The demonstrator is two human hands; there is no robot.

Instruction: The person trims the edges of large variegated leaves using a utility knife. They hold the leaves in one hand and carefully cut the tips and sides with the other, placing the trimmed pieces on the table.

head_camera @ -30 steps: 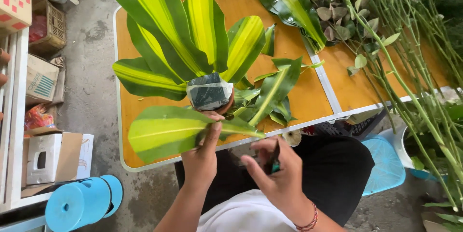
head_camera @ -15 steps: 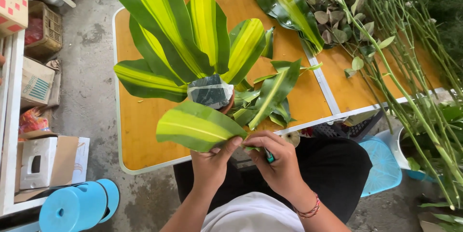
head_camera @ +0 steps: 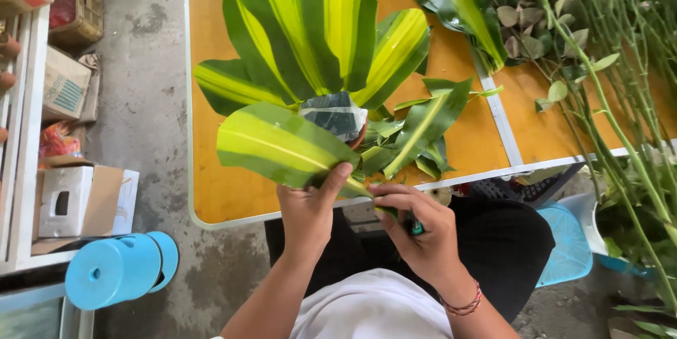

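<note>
Holding: left hand (head_camera: 310, 208) pinches broad, glossy striped leaf (head_camera: 278, 145) near its base, over table edge (head_camera: 233, 218).
Right hand: (head_camera: 416, 233) closed on leaf stem and small teal tool (head_camera: 417, 227).
Beyond grip: wrapped block (head_camera: 337, 115), fanned leaves.

A single head-worn camera looks steeply down, close over the orange table's near edge (head_camera: 211, 219) and concrete floor (head_camera: 151, 99).

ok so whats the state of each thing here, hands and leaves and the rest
left hand: gripping the striped leaf near its base
right hand: closed on a small green-handled tool at the leaf stem
striped leaf: held flat, over the table edge
wrapped block: leaves stuck in, fanned out
blue stool: tipped on its side
</note>
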